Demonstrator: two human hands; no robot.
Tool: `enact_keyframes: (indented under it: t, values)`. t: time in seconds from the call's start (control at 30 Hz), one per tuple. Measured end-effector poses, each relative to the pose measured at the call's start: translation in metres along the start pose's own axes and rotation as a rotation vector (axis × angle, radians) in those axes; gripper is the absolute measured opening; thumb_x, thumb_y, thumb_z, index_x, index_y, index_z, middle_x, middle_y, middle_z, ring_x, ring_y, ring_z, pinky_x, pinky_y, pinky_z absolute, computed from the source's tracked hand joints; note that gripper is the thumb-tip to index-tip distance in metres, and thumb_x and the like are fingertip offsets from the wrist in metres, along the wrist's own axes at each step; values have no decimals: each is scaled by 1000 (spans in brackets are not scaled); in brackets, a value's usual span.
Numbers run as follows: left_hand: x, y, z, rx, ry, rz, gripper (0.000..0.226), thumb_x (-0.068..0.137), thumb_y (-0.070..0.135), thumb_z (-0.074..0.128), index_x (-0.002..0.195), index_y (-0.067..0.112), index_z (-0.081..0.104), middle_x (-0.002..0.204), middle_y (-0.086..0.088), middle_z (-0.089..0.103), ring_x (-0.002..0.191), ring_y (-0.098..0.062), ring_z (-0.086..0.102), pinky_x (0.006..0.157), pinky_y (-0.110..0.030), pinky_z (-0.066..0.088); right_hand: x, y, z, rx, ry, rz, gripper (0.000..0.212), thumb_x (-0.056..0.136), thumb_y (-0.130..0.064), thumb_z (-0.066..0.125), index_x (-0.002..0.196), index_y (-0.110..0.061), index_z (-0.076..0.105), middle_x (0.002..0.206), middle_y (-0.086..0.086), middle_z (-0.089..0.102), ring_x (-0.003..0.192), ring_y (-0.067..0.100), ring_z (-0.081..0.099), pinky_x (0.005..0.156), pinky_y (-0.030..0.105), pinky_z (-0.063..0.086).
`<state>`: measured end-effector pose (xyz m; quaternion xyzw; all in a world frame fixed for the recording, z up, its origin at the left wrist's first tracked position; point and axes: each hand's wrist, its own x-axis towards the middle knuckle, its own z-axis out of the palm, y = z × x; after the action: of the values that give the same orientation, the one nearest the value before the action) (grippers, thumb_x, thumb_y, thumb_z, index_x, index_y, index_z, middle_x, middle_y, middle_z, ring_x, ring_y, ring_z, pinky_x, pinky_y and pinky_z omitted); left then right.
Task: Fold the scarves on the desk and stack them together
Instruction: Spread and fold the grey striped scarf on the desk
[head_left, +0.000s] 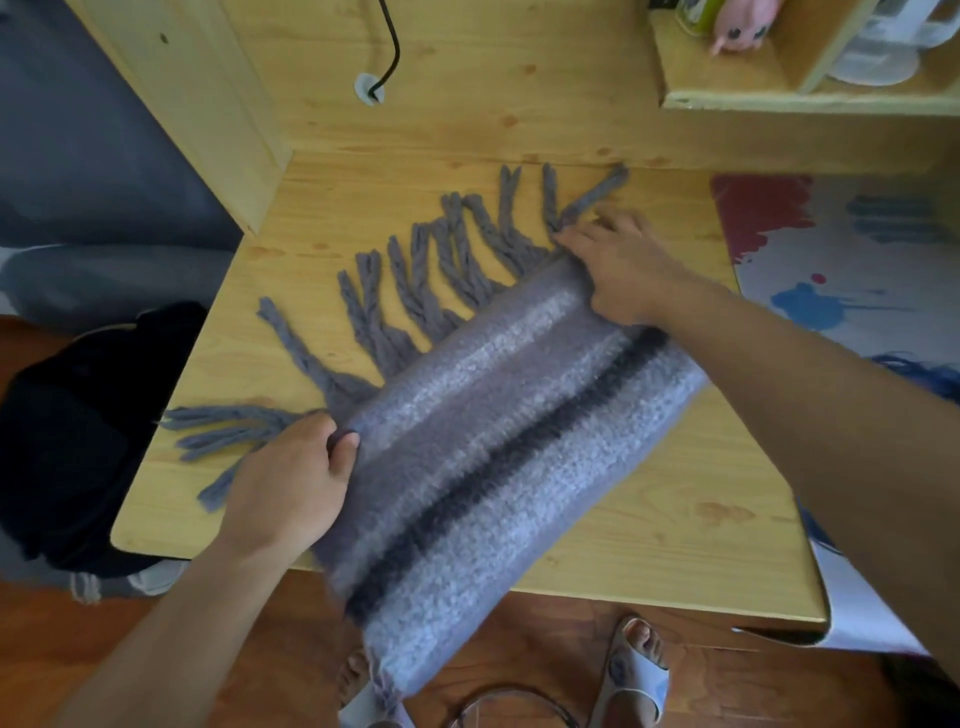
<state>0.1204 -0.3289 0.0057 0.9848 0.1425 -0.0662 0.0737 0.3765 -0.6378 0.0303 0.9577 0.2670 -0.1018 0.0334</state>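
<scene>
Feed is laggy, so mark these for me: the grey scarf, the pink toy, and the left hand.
grey scarf (498, 415), head view, on its dark stripe.
pink toy (740, 23), head view, on its body.
left hand (291, 483), head view, on its back.

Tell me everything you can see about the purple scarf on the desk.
The scarf is fuzzy, woolly-looking, lavender-grey with one dark lengthwise stripe. It lies diagonally on the wooden desk, its near end hanging over the front edge. Thick twisted tassels fan out from its far edge. The left hand grips one fringed corner; the right hand holds the other.
</scene>
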Motion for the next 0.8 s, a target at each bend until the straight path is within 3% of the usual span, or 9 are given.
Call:
enact_keyframes:
  t: [0.1,0.2,0.27,0.33,0.43,0.57,0.67,0.73,0.8]
  values:
    - [-1,2,4,-5,31,0,30,107,33,42,81,17,43,67,5,41,52,-17,39,52,-36,30,14,-7,-11,-161,35,-60,12,79,-16,60,91,-17,59,95,6,63,113,31,52,122,54,14]
    - [1,-4,3,6,8,14,28,106,29,43,81,18,43,66,7,38,51,-15,35,52,-37,29,15,-16,-26,36,279,-75,10,69,-12,56,68,-17,47,67,2,51,84,27,52,123,45,17]
    - [2,-6,0,-10,-22,8,27,107,29,40,83,17,43,67,7,38,53,-16,34,54,-37,27,19,-21,-28,88,193,-66,13,76,-8,54,73,-16,44,73,5,54,88,29,50,116,45,28]
    - [3,-6,-2,-25,-43,1,29,108,30,38,83,17,42,69,5,41,56,-16,37,55,-38,27,23,-23,-24,106,7,2,6,90,-10,48,94,-15,46,92,13,53,98,33,47,89,46,42]
    - [1,-9,-3,-73,-39,-8,31,108,31,38,81,17,42,69,1,46,56,-16,42,53,-38,27,38,-20,-16,109,-125,66,12,102,-21,37,112,-17,44,98,13,50,86,31,45,71,44,41]
    - [-5,-15,0,-100,7,-5,32,108,34,36,80,18,43,66,1,47,52,-16,44,46,-32,24,57,-20,3,-70,-153,-3,29,110,-32,30,114,-12,51,116,19,56,94,34,52,86,47,45]
    - [-5,-14,-1,-91,-18,-75,25,108,31,40,89,17,48,76,-3,56,58,-18,51,48,-33,28,54,-17,27,-220,-2,17,40,109,-39,23,125,-14,50,134,19,47,126,42,40,113,63,24]
    - [-5,-4,-10,47,-7,-125,12,102,17,53,113,11,55,103,-12,62,86,-29,62,60,-35,44,46,-20,33,-279,80,79,46,108,-46,21,121,-14,51,131,20,50,129,43,39,116,67,16]
    - [-6,20,-17,127,142,33,46,89,8,67,133,9,53,128,-16,55,118,-38,55,89,-47,51,39,-25,36,-313,152,174,53,105,-52,23,120,-12,54,131,23,52,129,44,41,117,66,15]
